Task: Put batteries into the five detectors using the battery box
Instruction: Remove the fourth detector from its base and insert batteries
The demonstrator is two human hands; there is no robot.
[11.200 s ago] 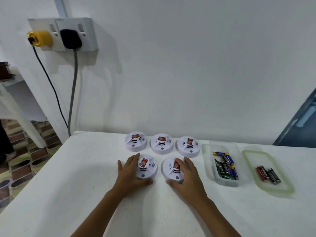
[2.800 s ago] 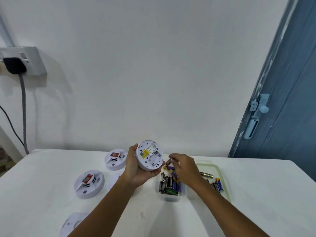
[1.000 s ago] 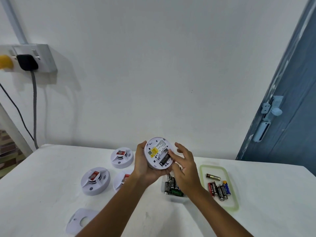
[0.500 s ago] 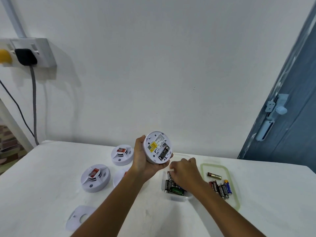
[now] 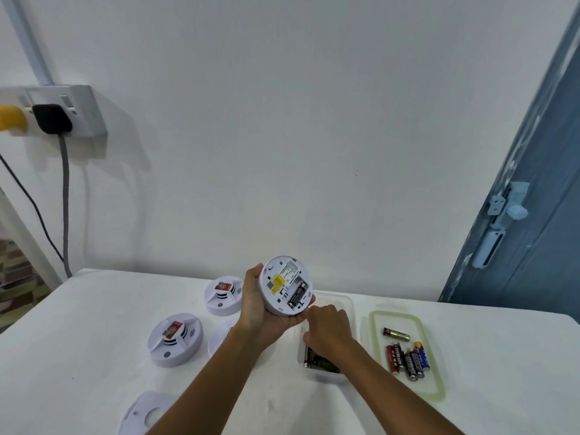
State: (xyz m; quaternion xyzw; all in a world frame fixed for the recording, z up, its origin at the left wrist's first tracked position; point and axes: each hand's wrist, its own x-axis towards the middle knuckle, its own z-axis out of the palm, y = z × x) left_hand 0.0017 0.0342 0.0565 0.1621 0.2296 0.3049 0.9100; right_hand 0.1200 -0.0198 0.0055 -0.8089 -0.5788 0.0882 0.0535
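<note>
You see white detectors with red tags, a yellow label on the held detector, a green-rimmed lid, a blue door.

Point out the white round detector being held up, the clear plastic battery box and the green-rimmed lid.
white round detector point(image 5: 284, 285), head view, on its yellow label.
clear plastic battery box point(image 5: 346, 304), head view, on its far rim.
green-rimmed lid point(image 5: 437, 394), head view, on its near right rim.

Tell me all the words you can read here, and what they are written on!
"EVEREADY" on the red battery in the green-rimmed clear lid.
Gold-and-black battery in that lid: print too blurred to read.
Blue battery: print too blurred.
Round white detector held in the left hand: yellow sticker and fine black lines, too small to read.
Red labels on the table's white detectors: unreadable.
</note>
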